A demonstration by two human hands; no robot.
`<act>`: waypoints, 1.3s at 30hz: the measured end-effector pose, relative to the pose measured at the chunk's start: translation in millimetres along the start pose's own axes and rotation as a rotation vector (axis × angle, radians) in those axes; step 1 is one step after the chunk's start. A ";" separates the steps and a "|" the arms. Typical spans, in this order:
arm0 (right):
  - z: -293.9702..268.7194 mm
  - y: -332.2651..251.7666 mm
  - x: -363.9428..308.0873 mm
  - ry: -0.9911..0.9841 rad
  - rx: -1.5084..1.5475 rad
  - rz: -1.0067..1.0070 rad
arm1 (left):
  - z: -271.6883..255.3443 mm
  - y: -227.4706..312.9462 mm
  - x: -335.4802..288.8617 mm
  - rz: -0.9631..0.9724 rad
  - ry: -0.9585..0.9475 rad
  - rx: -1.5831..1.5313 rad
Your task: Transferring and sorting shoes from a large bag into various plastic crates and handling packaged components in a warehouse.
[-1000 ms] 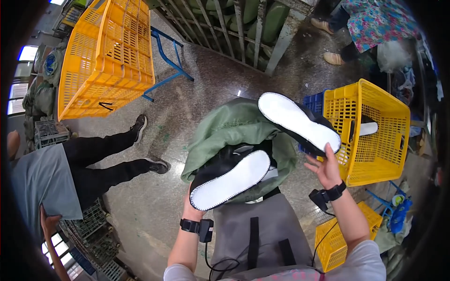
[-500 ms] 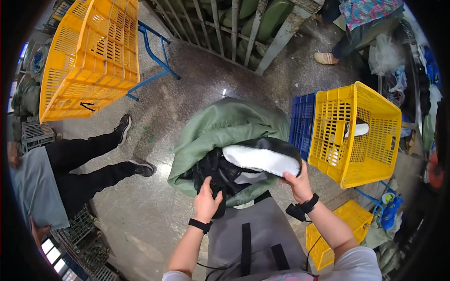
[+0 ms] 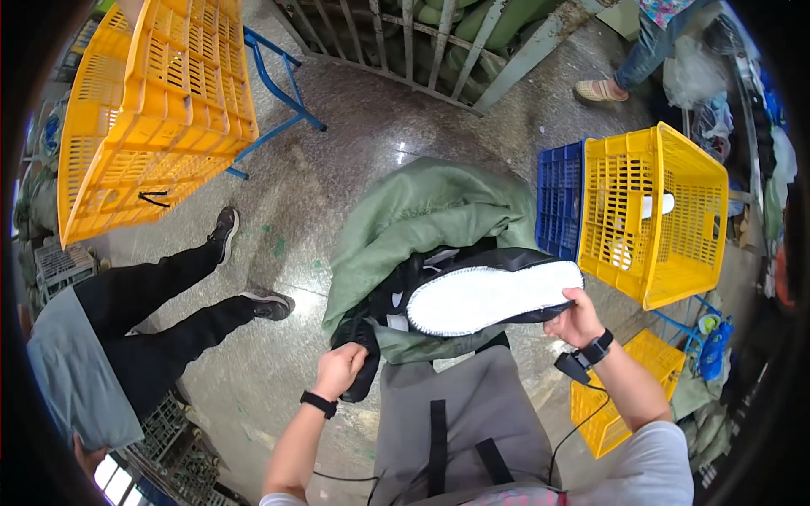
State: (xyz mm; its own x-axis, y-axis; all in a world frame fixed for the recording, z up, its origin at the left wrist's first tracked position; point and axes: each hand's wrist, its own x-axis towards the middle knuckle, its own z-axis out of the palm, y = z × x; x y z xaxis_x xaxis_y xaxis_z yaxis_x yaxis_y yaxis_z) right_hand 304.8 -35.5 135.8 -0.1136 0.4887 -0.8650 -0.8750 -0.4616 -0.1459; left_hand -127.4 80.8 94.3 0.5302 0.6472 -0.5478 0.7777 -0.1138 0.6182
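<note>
At the centre of the frame, a white-soled shoe (image 3: 489, 299) was held sole up over the mouth of a green sack (image 3: 422, 202), its black upper showing along the lower edge. The right hand (image 3: 576, 323) had its thumb pressed on the sole near the shoe's right end and its fingers underneath, closed in a pinch. Left of that, at the sack's lower-left rim, the left hand (image 3: 339, 371) was curled firmly around a dark shoe (image 3: 369, 375), partly hidden by the fingers. Below them, a grey apron (image 3: 472, 413) covered the wearer's front. A yellow crate (image 3: 620, 219) stood at the right of the frame, with a blue crate (image 3: 557, 207) just beside it, and an orange crate (image 3: 186, 93) filled the upper left
</note>
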 end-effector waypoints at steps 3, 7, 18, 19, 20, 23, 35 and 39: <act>6.2 26.8 -1.4 0.153 -0.297 -0.050 | -28.7 27.3 5.5 0.030 -0.078 -0.149; 18.8 85.2 10.8 0.162 -0.149 0.057 | -31.3 25.8 14.7 0.084 -0.396 -0.224; 48.1 82.2 13.4 0.096 -0.526 0.032 | 27.5 14.5 -0.6 0.125 -0.592 0.104; 46.0 75.2 15.1 0.105 -0.673 -0.168 | 25.3 12.8 -2.5 0.195 -0.581 -0.020; 51.1 72.7 16.1 0.145 -0.574 -0.204 | 23.3 14.5 -4.6 0.173 -0.595 -0.054; 46.2 75.4 25.8 0.152 -0.563 -0.261 | 19.6 15.5 -7.4 -0.012 -0.762 -0.231; 27.4 117.1 12.0 -0.084 -1.309 -0.695 | -16.4 2.3 -41.7 -0.068 -0.403 0.304; 3.3 160.6 19.8 -0.377 -1.717 -0.954 | -26.2 5.6 -53.8 -0.171 -0.302 0.217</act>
State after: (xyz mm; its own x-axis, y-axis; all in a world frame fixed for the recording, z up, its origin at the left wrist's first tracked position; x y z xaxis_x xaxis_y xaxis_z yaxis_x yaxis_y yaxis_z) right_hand 160.4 -97.6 96.8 -0.2459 0.9572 -0.1525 0.5521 0.0090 -0.8337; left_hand -160.4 65.1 142.0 0.4370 0.4241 -0.7932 0.8994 -0.2005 0.3883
